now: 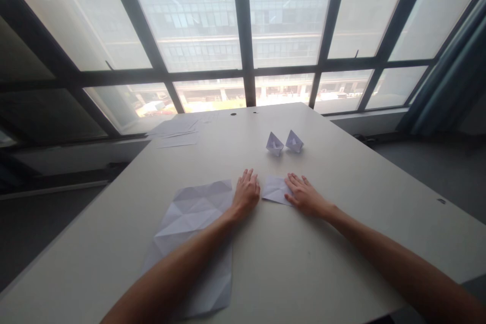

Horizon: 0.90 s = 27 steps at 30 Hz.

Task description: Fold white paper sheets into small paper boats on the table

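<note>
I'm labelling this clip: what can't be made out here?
Head view:
- Folded paper: right edge hidden under the right hand.
- Creased sheet: strip covered by the left forearm.
- Far sheets: too small and pale to count.
- Boats: too small to show fold detail.

Your left hand (246, 193) lies flat on the table (341, 243), with its forearm across the creased sheet (190, 217) toward the near left edge. Your right hand (307, 197) rests on the folded paper (275, 190), just right of the left hand. Behind both hands, two paper boats (275, 144) stand side by side. Loose sheets (176, 131) lie at the far left corner.
</note>
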{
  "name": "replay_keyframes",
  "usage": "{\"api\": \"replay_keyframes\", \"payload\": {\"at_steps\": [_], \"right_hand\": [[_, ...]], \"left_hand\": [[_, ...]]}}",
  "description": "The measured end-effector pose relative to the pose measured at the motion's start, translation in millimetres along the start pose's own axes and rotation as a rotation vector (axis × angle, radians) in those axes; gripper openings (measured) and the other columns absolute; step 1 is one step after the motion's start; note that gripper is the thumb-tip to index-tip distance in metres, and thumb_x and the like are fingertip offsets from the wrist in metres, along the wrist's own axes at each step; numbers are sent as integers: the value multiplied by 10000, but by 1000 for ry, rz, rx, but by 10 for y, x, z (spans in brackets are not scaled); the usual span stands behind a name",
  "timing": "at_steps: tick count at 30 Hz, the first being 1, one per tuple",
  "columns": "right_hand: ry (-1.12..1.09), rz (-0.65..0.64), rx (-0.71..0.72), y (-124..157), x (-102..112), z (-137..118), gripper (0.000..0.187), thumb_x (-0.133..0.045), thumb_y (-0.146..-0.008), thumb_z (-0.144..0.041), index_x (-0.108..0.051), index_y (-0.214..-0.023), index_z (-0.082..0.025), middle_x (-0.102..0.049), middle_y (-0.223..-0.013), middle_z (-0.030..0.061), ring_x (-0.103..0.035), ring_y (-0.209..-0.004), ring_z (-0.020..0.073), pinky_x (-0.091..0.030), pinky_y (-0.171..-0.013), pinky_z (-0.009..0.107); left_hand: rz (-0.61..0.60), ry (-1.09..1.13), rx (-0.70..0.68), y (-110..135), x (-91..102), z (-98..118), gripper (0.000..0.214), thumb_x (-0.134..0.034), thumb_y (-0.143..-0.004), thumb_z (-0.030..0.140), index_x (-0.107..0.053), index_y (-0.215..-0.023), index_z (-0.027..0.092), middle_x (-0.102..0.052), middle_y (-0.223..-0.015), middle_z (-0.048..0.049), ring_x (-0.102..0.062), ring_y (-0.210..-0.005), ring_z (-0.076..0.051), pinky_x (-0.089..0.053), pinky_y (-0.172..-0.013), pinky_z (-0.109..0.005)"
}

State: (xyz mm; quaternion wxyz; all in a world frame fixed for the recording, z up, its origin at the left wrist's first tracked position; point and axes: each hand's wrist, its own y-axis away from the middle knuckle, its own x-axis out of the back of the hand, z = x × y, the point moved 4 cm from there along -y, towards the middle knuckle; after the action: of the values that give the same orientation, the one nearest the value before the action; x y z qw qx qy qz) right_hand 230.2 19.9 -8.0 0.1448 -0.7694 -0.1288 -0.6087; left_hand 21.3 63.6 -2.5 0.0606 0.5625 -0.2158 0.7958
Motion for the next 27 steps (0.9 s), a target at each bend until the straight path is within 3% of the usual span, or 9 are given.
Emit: {"api": "replay_keyframes", "payload": {"at_steps": [5,8,11,16,22,25,27], "right_hand": [[-35,128,48,33,130,-93,544,-428,-941,-479,-524,-1362,-149,-365,-1519,161,-284,-1418,292,-173,-1164,477],[-68,141,112,64,182,-144,669,-550,-854,-579,-510,-1382,-170,-416,-1488,154,-354,-1375,311,-249,-1142,463],[-89,119,123,82,196,-164,706,-618,-807,-567,-509,-1389,-184,-454,-1464,143,-406,-1343,317,-300,-1120,457],[-281,121,34,96,329,-77,596,-564,-861,-539,-568,-1340,-185,-555,-1377,127,-503,-1270,298,-364,-1084,421],[-642,59,-45,94,505,71,586,-614,-824,-550,-625,-1253,-150,-646,-1252,113,-600,-1126,288,-459,-969,368],[-729,78,-83,87,559,105,493,-514,-875,-586,-701,-1029,-156,-718,-1000,71,-649,-918,243,-502,-783,305],[-739,121,-141,89,596,175,532,-450,-888,-627,-672,-783,-155,-661,-715,24,-601,-672,181,-445,-584,250]], "left_hand": [[88,94,-103,26,101,66,317,-381,-970,282,-684,-988,189,-578,-1278,-88,-499,-1230,-237,-378,-1077,-403],[129,149,-102,37,152,100,361,-367,-976,286,-682,-829,189,-605,-1188,-82,-542,-1136,-229,-420,-1027,-399],[135,214,-90,32,188,111,390,-360,-978,285,-673,-765,188,-620,-1104,-77,-564,-1062,-221,-436,-994,-394],[187,294,-84,49,298,166,429,-299,-1006,316,-680,-848,200,-611,-988,-70,-563,-990,-213,-449,-938,-382],[173,363,-217,91,366,315,418,-279,-1019,340,-673,-998,203,-605,-1003,-74,-545,-1018,-206,-439,-947,-357],[170,396,-244,91,370,314,427,-271,-1021,335,-676,-1037,201,-620,-1035,-78,-549,-1043,-202,-437,-965,-356],[154,408,-273,96,379,312,412,-284,-1019,338,-665,-1104,208,-630,-1089,-81,-551,-1074,-203,-436,-980,-359]]}}
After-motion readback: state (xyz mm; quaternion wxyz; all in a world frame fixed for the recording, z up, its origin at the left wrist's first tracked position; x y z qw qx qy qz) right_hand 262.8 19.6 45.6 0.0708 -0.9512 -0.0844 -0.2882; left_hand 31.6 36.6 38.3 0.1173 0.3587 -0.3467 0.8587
